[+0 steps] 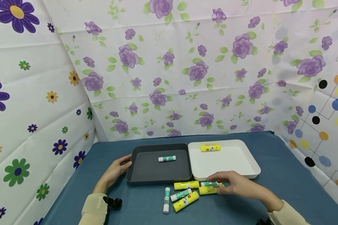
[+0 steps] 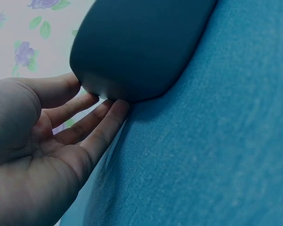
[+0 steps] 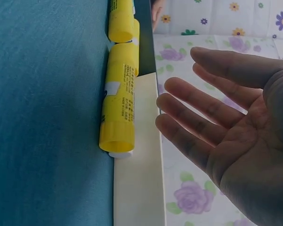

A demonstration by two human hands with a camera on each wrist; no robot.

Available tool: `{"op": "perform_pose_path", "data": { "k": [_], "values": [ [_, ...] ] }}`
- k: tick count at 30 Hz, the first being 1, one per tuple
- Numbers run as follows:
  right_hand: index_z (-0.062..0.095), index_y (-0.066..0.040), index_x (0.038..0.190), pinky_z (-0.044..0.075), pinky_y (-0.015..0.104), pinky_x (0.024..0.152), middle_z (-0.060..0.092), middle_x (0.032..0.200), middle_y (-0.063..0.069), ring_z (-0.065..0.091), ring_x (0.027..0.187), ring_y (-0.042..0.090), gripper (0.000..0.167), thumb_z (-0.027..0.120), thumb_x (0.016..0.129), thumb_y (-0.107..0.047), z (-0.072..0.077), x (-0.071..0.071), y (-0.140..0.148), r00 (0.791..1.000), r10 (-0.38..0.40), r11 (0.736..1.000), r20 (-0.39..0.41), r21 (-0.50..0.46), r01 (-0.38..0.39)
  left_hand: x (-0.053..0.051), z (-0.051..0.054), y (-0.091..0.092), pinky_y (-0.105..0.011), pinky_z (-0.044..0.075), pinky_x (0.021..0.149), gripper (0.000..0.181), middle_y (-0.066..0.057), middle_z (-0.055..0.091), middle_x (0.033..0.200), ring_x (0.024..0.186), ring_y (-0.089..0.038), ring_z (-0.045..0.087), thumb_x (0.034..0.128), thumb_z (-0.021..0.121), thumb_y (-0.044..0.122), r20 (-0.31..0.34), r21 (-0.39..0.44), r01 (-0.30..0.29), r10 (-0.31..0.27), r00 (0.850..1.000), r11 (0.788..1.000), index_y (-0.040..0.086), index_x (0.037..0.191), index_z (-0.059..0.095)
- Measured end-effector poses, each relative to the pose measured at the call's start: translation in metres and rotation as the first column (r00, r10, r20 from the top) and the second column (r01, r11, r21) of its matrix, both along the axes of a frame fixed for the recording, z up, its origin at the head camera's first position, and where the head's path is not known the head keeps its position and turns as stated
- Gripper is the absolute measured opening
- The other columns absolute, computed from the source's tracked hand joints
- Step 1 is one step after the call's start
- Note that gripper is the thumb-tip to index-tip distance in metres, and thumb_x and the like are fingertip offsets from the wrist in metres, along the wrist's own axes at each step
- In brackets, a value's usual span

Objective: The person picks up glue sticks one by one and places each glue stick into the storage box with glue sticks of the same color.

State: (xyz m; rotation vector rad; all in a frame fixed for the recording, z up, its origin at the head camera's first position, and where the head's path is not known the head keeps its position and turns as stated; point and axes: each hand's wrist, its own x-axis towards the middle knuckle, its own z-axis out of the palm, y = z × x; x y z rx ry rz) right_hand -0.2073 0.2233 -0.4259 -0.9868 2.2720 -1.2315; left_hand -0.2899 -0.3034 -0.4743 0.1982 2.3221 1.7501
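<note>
My left hand (image 1: 114, 171) touches the left outer wall of a dark grey tray (image 1: 146, 178) with fairly straight fingertips, seen close in the left wrist view. A green-and-white glue stick (image 1: 167, 158) lies in that tray. My right hand (image 1: 236, 184) hovers in front of the white tray (image 1: 252, 167), fingers spread and apart from a yellow glue stick (image 3: 118, 101). Behind that stick, a green-and-white glue stick (image 1: 205, 183) is partly hidden. Another yellow glue stick (image 1: 186, 185) lies along the dark tray's front edge. Inside the white tray is a yellow glue stick (image 1: 210, 148).
Nearer the front lie a tilted yellow glue stick (image 1: 186, 201), a green-and-white one (image 1: 181, 194) beside it, and another (image 1: 166, 200) pointing toward me. Blue cloth (image 1: 140, 206) covers the table. Flower-patterned sheets (image 1: 169, 78) hang behind and at the left; a dotted one hangs right.
</note>
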Motion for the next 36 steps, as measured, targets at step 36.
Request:
{"op": "perform_pose_path", "data": {
  "k": [36],
  "values": [
    [0.07,-0.012,0.134,0.059,0.035,0.09,0.07,0.124,0.004,0.067,0.11,0.017,0.035,0.072,0.099,-0.013,-0.025,0.002,-0.004,0.992,-0.015,1.0,-0.124,0.022,0.018,0.001,0.002,0.003,-0.062,0.031,0.121,0.059,-0.025,0.037,0.158,0.147,-0.043,0.038,0.1115,0.053,0.02,0.002,-0.03,-0.015,0.015,1.0,0.999,0.004,0.164,0.03]
  ]
}}
